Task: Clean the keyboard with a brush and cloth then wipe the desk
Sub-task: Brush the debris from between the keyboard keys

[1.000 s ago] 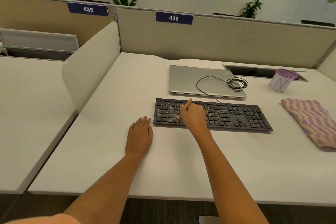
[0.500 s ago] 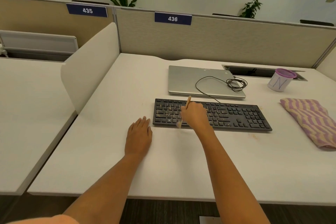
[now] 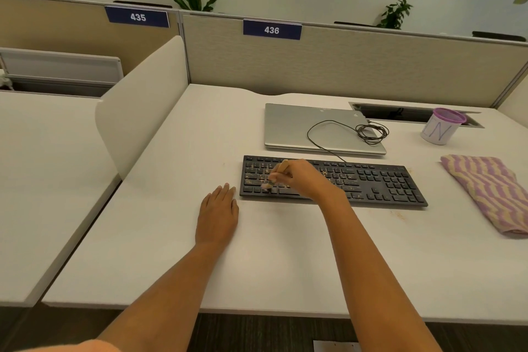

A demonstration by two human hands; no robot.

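White laminate desk carries the flat black keyboard near its middle, with the folded purple-and-tan striped cloth well apart to the right. The person's left hand lies flat, fingers straight, on the desk just beside the keyboard's left end. The right hand grips the small wooden-handled brush, bristles down on the left-hand keys. Tan crumbs speckle the keys; short strokes along the rows, toward one edge, would likely clear them without scattering.
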